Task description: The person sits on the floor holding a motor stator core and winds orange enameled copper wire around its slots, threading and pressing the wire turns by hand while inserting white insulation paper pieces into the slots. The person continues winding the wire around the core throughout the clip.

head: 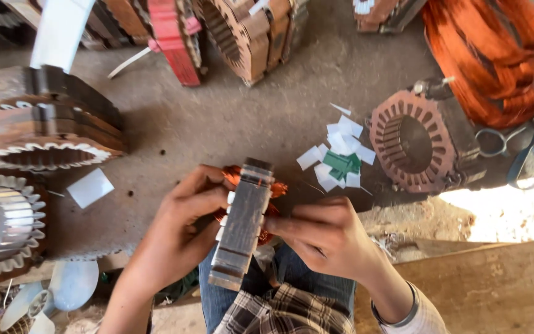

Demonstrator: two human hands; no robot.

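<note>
Both hands clasp the grey laminated steel stator core [242,222] wound with copper wire above the lap, the left hand [177,232] cupping its side, the right hand [326,238] pinching by the copper coil [273,188]; steady, gentle pressure seems wisest to spare the wire.

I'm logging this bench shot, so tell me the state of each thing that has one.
Left hand: gripping the stator core.
Right hand: fingers pinching at the core's side.
Stator core: held on edge, copper winding inside.
Scissors: lying on the ground, blades shut.
Empty stator: unwound, lying tilted.
Paper slips: loose pile.
</note>
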